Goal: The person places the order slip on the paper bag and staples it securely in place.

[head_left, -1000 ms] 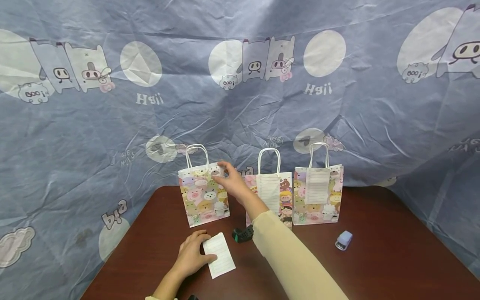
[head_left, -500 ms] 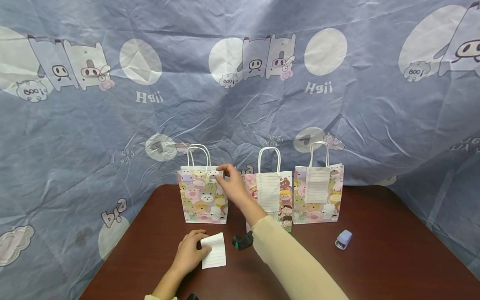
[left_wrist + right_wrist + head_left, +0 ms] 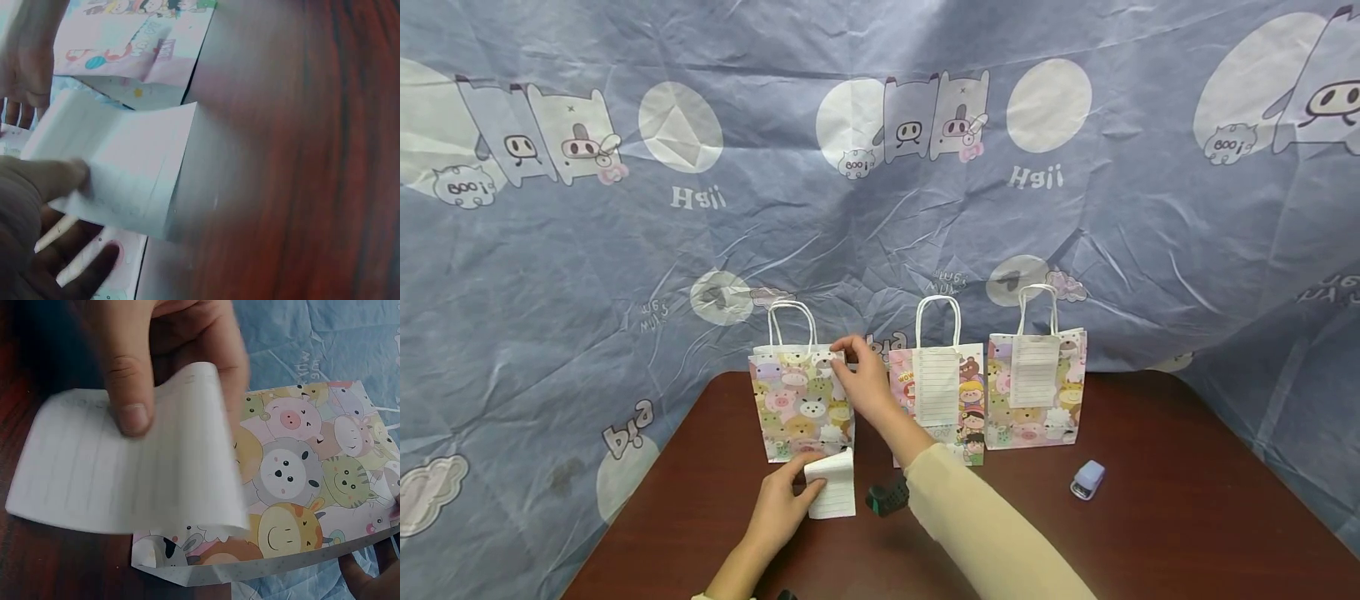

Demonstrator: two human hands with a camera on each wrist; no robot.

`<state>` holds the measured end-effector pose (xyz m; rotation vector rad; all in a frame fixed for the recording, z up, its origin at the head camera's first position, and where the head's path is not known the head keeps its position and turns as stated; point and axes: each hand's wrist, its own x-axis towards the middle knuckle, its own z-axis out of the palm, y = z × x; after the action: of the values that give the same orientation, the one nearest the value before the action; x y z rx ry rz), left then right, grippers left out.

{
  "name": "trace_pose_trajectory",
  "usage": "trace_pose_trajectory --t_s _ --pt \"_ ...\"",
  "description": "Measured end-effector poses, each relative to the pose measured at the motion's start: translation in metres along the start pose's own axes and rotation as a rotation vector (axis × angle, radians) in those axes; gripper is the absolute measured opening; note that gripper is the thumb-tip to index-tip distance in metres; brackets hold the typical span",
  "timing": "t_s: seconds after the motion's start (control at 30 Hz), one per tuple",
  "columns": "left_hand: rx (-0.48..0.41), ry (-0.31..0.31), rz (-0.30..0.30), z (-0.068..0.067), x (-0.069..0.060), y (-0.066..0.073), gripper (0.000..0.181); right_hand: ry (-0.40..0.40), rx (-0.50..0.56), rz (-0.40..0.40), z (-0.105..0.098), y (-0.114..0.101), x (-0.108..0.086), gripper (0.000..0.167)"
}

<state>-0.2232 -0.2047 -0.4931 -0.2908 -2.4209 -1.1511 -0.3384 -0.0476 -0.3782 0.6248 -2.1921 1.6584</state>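
Left hand (image 3: 778, 506) pinches the paper slip (image 3: 837, 493), right hand (image 3: 868, 383) pinches the animal bag (image 3: 797, 412) by its top corner. Both look light, easily creased; I'd grab edges gently.

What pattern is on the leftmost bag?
Cartoon animal faces cover the leftmost bag, clearest in the right wrist view.

The person is wearing long cream fabric sleeves (image 3: 988, 525); a black, perforated wrist camera (image 3: 891, 495) (green at one end) is showing.
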Motion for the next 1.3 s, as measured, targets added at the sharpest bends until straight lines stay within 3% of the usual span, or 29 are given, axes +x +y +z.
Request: trace_pose_trajectory --t_s 0.3,0.5,0.63,0.83,1.07,1.3 --pt "-0.140 0.067 0.158 -0.001 -0.001 0.009 0.050 -0.023 0.083 0.008 -0.005 -0.002 -0.016 0.018" --pt "-0.190 0.099 0.237 -0.002 -0.001 0.012 0.055 0.005 0.105 -0.003 -0.012 -0.006 -0.025 0.018" --pt "-0.191 0.148 0.323 -0.002 -0.001 0.015 0.059 0.029 0.140 0.031 -0.021 -0.014 -0.034 0.018" --pt "-0.235 0.139 0.456 -0.002 -0.002 0.025 0.060 0.029 0.232 0.034 -0.031 -0.029 -0.045 0.019" --pt "-0.184 0.168 0.538 -0.001 -0.004 0.034 0.060 0.043 0.239 0.054 -0.051 -0.029 -0.059 0.018" --pt "-0.216 0.136 0.557 -0.001 -0.007 0.038 0.061 0.079 0.258 0.063 -0.076 -0.024 -0.072 0.019"
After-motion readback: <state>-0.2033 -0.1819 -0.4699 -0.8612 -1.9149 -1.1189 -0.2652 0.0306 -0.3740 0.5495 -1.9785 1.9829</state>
